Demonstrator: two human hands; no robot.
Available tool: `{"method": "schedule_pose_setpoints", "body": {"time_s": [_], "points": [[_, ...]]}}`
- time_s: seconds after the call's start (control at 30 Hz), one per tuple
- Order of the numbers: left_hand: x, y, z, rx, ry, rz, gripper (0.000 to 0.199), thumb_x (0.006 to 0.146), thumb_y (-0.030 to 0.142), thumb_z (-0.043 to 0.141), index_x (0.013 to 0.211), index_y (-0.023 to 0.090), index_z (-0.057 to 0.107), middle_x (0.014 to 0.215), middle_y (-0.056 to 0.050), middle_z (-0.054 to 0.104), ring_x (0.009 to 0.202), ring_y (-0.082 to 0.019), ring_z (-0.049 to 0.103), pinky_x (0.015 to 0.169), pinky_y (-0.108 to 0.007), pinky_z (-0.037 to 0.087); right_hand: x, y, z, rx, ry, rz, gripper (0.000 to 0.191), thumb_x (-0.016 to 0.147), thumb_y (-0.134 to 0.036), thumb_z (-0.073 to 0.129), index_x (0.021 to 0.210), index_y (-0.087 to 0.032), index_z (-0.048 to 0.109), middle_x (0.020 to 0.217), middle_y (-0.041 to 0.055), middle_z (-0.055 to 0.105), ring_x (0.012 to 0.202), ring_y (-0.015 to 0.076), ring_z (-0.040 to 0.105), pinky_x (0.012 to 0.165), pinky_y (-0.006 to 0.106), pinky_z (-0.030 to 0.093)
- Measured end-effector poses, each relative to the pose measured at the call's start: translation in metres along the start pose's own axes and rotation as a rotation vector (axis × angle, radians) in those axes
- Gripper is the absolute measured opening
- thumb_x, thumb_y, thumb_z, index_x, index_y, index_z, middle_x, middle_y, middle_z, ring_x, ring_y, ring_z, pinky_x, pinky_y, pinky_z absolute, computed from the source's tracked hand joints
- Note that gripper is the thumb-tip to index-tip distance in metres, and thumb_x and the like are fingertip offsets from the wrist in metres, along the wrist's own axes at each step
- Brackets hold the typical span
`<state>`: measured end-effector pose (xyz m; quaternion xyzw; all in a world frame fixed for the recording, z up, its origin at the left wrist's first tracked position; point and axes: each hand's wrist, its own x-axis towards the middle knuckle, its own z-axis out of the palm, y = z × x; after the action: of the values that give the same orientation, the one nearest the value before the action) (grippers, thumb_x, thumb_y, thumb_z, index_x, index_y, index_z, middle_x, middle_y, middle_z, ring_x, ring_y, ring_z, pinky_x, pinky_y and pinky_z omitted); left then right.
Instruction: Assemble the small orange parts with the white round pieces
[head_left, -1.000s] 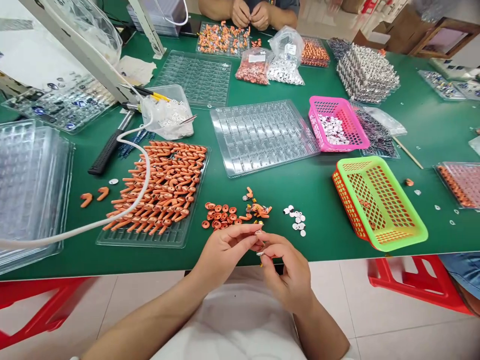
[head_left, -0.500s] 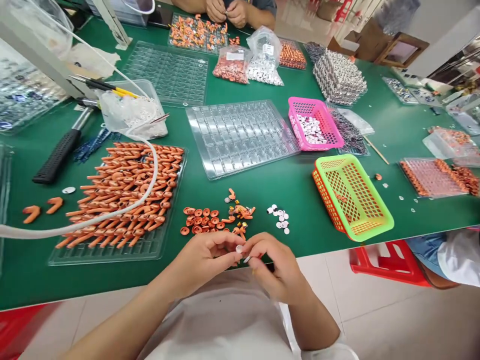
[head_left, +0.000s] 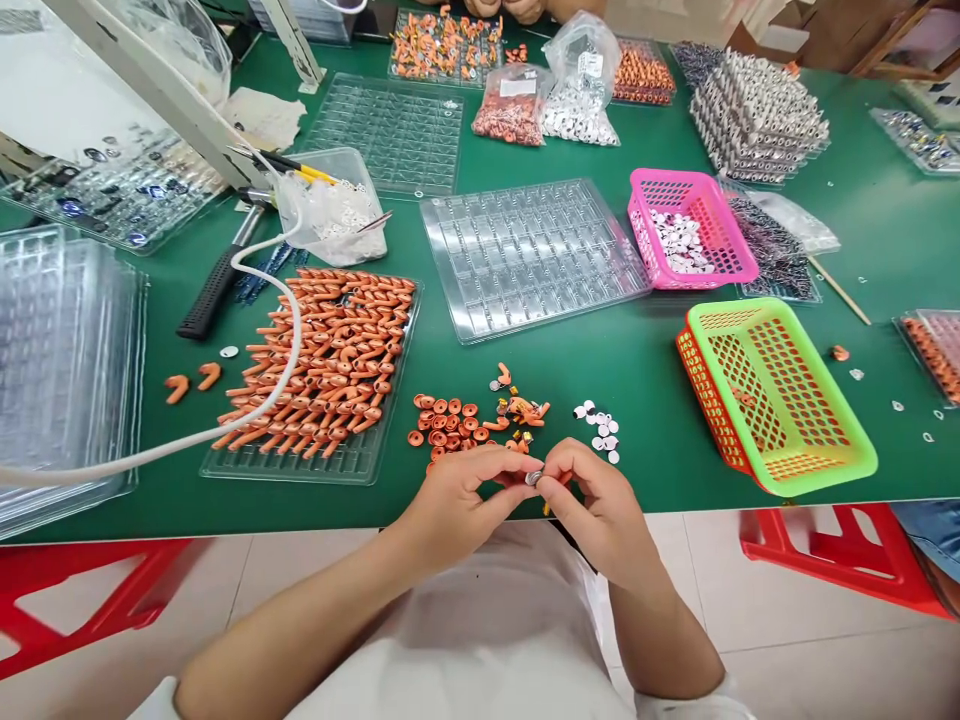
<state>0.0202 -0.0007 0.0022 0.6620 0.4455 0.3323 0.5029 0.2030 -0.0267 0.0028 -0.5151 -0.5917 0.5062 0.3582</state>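
My left hand [head_left: 471, 500] is closed, thumb and index finger pinching a small round disc [head_left: 533, 479] with a greyish face. The fingertips of my right hand [head_left: 600, 512] meet it from the other side. Orange and yellow show between and below the right fingers, part of an orange earbud piece mostly hidden by them. Just beyond my hands lie round orange earbud caps [head_left: 448, 425] and a small heap of orange earbud stems [head_left: 525, 410] with yellow parts. White discs [head_left: 600, 430] are scattered to the right of these.
A tray of orange earbud shells [head_left: 322, 370] lies left, crossed by a white cable [head_left: 295, 350]. Beyond are a clear tray [head_left: 536, 260], a pink basket [head_left: 694, 180] and a hammer [head_left: 210, 290]. A green basket [head_left: 862, 465] stands right. Another person's hands [head_left: 502, 8] appear at the far side.
The view has swung left, so everything sits further right. The disc in my left hand has turned from its white side to a greyish one, and my fingertips have come together.
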Motion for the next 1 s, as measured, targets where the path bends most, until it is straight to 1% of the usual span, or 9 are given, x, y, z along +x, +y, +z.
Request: {"method": "schedule_pose_setpoints", "body": {"time_s": [0.1, 0.27, 0.33, 0.43, 0.57, 0.67, 0.8, 0.9, 1.0], "points": [[-0.0003, -0.0007, -0.002, 0.037, -0.019, 0.049, 0.017, 0.083, 0.014, 0.066, 0.095, 0.021, 0.076, 0.086, -0.002, 0.078, 0.075, -0.014, 0.072, 0.073, -0.024, 0.058, 0.0018, -0.0016, -0.0027, -0.034, -0.032, 0.0, 0.015, 0.093, -0.02, 0.055, 0.078, -0.021, 0.056, 0.077, -0.0002, 0.055, 0.07, 0.0132, 0.05, 0.061, 0.027, 0.039], [-0.0015, -0.003, -0.0025, 0.079, -0.052, 0.057, 0.019, 0.085, 0.014, 0.064, 0.098, 0.022, 0.075, 0.088, -0.001, 0.079, 0.076, -0.016, 0.073, 0.072, -0.024, 0.058, 0.0028, -0.0056, -0.0061, -0.076, -0.078, -0.002, 0.017, 0.091, -0.017, 0.055, 0.074, -0.021, 0.056, 0.075, -0.0006, 0.055, 0.068, 0.013, 0.05, 0.06, 0.026, 0.039], [-0.0018, -0.0042, -0.0024, 0.099, -0.061, 0.083, 0.019, 0.086, 0.014, 0.063, 0.098, 0.022, 0.075, 0.089, -0.002, 0.079, 0.077, -0.016, 0.073, 0.072, -0.024, 0.058, 0.0034, -0.0071, -0.0067, -0.086, -0.089, 0.001, 0.018, 0.09, -0.017, 0.055, 0.073, -0.021, 0.055, 0.074, -0.0007, 0.055, 0.068, 0.0129, 0.05, 0.059, 0.026, 0.039], [-0.0024, -0.0056, -0.0022, 0.149, -0.068, 0.164, 0.019, 0.087, 0.013, 0.061, 0.099, 0.021, 0.074, 0.087, -0.003, 0.078, 0.076, -0.015, 0.073, 0.071, -0.023, 0.057, 0.0048, -0.008, -0.007, -0.089, -0.096, 0.024, 0.019, 0.089, -0.016, 0.055, 0.071, -0.021, 0.054, 0.073, -0.0011, 0.053, 0.066, 0.0122, 0.049, 0.057, 0.025, 0.038], [-0.0033, -0.0066, -0.001, 0.242, -0.035, 0.284, 0.019, 0.089, 0.011, 0.059, 0.101, 0.018, 0.072, 0.084, -0.003, 0.077, 0.075, -0.014, 0.071, 0.07, -0.023, 0.056, 0.0069, -0.007, -0.0063, -0.069, -0.102, 0.076, 0.018, 0.088, -0.017, 0.055, 0.07, -0.02, 0.052, 0.073, -0.002, 0.053, 0.064, 0.0113, 0.049, 0.056, 0.024, 0.038], [-0.0047, -0.0066, 0.0003, 0.272, -0.016, 0.334, 0.019, 0.09, 0.009, 0.057, 0.101, 0.016, 0.071, 0.082, -0.005, 0.076, 0.075, -0.015, 0.07, 0.07, -0.024, 0.056, 0.0067, -0.0066, -0.0047, -0.061, -0.103, 0.112, 0.019, 0.088, -0.019, 0.056, 0.07, -0.02, 0.051, 0.072, -0.0021, 0.054, 0.063, 0.0112, 0.048, 0.055, 0.024, 0.039], [-0.0077, -0.0047, -0.0001, 0.219, -0.021, 0.3, 0.022, 0.089, 0.006, 0.058, 0.103, 0.016, 0.071, 0.086, -0.005, 0.076, 0.078, -0.014, 0.07, 0.072, -0.023, 0.056, 0.004, -0.0076, -0.0023, -0.089, -0.088, 0.09, 0.018, 0.089, -0.018, 0.054, 0.071, -0.021, 0.05, 0.073, -0.0017, 0.053, 0.063, 0.0113, 0.049, 0.055, 0.024, 0.038], [-0.0091, -0.0024, -0.0037, 0.136, -0.067, 0.202, 0.025, 0.087, 0.007, 0.06, 0.107, 0.018, 0.071, 0.092, -0.004, 0.077, 0.081, -0.014, 0.071, 0.075, -0.022, 0.056, 0.0018, -0.0081, -0.0013, -0.123, -0.075, 0.051, 0.018, 0.09, -0.016, 0.053, 0.073, -0.021, 0.05, 0.074, -0.0017, 0.053, 0.064, 0.0115, 0.049, 0.055, 0.024, 0.038], [-0.0089, -0.0007, -0.0076, 0.087, -0.106, 0.096, 0.025, 0.086, 0.01, 0.063, 0.108, 0.02, 0.073, 0.093, -0.003, 0.077, 0.081, -0.014, 0.072, 0.076, -0.022, 0.057, 0.0003, -0.0072, 0.0001, -0.145, -0.069, 0.014, 0.017, 0.089, -0.015, 0.052, 0.074, -0.021, 0.05, 0.074, -0.0017, 0.053, 0.065, 0.0114, 0.049, 0.055, 0.024, 0.038]]}}
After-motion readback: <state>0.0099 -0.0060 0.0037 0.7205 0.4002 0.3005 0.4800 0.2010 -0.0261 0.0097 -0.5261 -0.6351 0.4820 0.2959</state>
